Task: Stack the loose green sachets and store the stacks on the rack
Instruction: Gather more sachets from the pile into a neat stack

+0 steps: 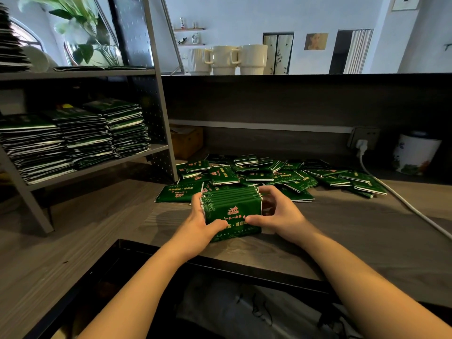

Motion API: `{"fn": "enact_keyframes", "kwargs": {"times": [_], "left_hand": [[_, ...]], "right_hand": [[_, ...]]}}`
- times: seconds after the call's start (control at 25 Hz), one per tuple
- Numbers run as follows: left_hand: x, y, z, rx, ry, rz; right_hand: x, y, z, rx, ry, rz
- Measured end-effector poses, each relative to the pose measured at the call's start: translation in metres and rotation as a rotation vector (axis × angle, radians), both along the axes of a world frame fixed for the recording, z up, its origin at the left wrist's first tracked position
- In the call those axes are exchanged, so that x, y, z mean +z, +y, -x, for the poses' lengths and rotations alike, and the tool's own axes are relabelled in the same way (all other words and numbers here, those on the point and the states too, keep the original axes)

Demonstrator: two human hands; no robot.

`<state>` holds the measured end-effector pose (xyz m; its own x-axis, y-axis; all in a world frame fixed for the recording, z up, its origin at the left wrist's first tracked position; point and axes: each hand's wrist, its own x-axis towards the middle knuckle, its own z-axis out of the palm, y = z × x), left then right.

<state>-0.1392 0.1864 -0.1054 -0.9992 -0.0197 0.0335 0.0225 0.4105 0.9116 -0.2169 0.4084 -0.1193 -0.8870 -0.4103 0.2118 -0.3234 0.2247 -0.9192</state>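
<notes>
Dark wood-grain desk top [342, 231] nearest, with a black metal edge along the near side. On it, at centre, a gathered block of glossy green foil sachets with red and gold print [232, 211], standing on edge, printed face toward the camera, bottom resting on the wood. Left hand [199, 226] clamped on the block's left end, thumb curled over the front face, fingers wrapped behind the white seams. Right hand [278, 214] clamped on the right end, thumb pressing the front face, fingers curled round the far top corner. Just behind the block, a loose heap of the same green sachets [281, 176], lying flat and overlapping, spread from centre toward the right. A white power cable [411, 206] trailing along the right side up to a wall socket. To the left, a grey metal rack with perforated side panels [159, 99]; on its middle shelf, three tall stacks of green sachets [80, 135] side by side, touching. Far right, a white round canister with a floral pattern [415, 155]. Farthest, on a dark raised ledge, three cream ceramic mugs [227, 59] in a row.
</notes>
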Motion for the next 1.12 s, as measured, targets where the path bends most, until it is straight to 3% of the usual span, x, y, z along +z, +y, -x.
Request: {"fn": "enact_keyframes", "kwargs": {"times": [0.16, 0.32, 0.44, 0.52, 0.6, 0.8, 1.0, 1.12], "left_hand": [[0.003, 0.000, 0.002, 0.062, 0.034, -0.087], [0.008, 0.004, 0.011, 0.136, 0.112, -0.193], [0.018, 0.009, 0.027, 0.170, 0.149, -0.334], [0.021, 0.014, 0.038, 0.191, 0.157, -0.372], [0.017, 0.019, 0.042, 0.186, 0.153, -0.397], [0.002, 0.019, 0.039, 0.196, 0.156, -0.398], [-0.004, 0.013, 0.043, 0.217, 0.142, -0.412], [-0.002, 0.016, 0.040, 0.246, 0.134, -0.427]], "right_hand": [[0.004, 0.000, -0.002, -0.021, -0.010, 0.060], [0.023, 0.020, 0.027, -0.438, 0.158, 0.006], [0.029, 0.056, 0.059, -0.612, 0.256, -0.431], [0.029, 0.069, 0.073, -0.512, 0.190, -0.698], [0.026, 0.072, 0.081, -0.417, 0.142, -0.778], [0.015, 0.071, 0.102, -0.469, 0.341, -0.786], [0.015, 0.076, 0.089, -0.552, 0.641, -0.639], [0.037, 0.079, 0.064, -0.617, 0.597, -0.454]]}}
